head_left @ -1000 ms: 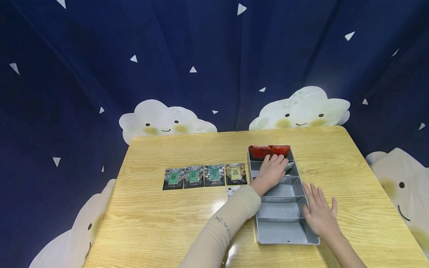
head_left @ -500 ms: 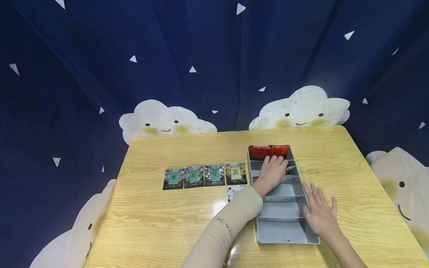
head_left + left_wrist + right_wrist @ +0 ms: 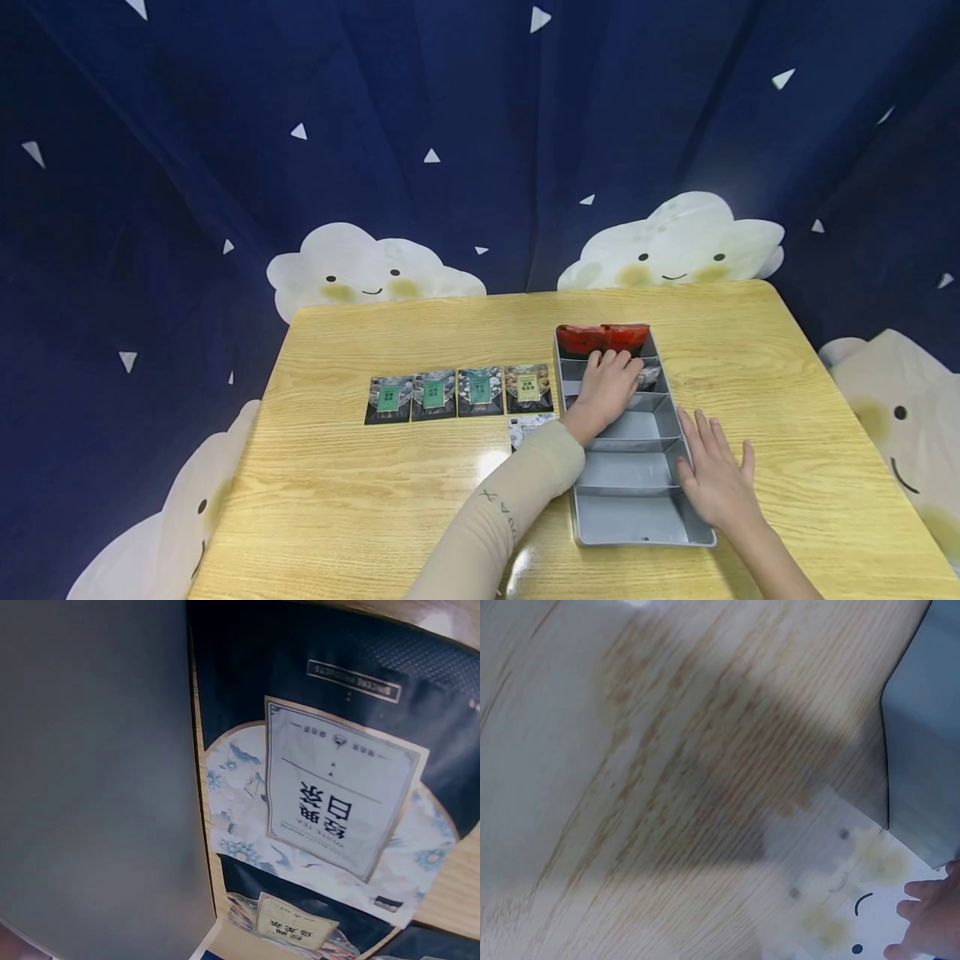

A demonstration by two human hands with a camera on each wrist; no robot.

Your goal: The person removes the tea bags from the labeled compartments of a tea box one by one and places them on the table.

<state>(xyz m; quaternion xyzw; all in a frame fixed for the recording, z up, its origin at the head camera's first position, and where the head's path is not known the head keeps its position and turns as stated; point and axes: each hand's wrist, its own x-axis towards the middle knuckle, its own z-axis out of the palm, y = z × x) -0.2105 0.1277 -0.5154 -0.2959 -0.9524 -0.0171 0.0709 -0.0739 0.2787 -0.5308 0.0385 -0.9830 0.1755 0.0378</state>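
My left hand [image 3: 606,387], in a cream sleeve, reaches into the second compartment from the far end of the grey divided box [image 3: 637,547]. Its curled fingers hold a tea packet [image 3: 648,377], whose pale, crumpled part shows beside the hand; the thumb is hidden. My right hand [image 3: 716,483] lies with fingers spread along the box's right side. In the left wrist view, a white tea packet [image 3: 337,791] with a blue floral pattern lies next to the grey wall of the box [image 3: 105,765]. Red packets [image 3: 603,338] stand in the farthest compartment.
Left of the box, a row of dark tea packets runs across the wooden table [image 3: 337,500]: three with green labels [image 3: 433,395] and one with a yellow label [image 3: 528,388]. A dark blue curtain [image 3: 480,125] with clouds hangs behind the table.
The left hand shifts only slightly in the same compartment, and the packet beside it changes tilt. The right hand, the box and the row of packets have not visibly moved.
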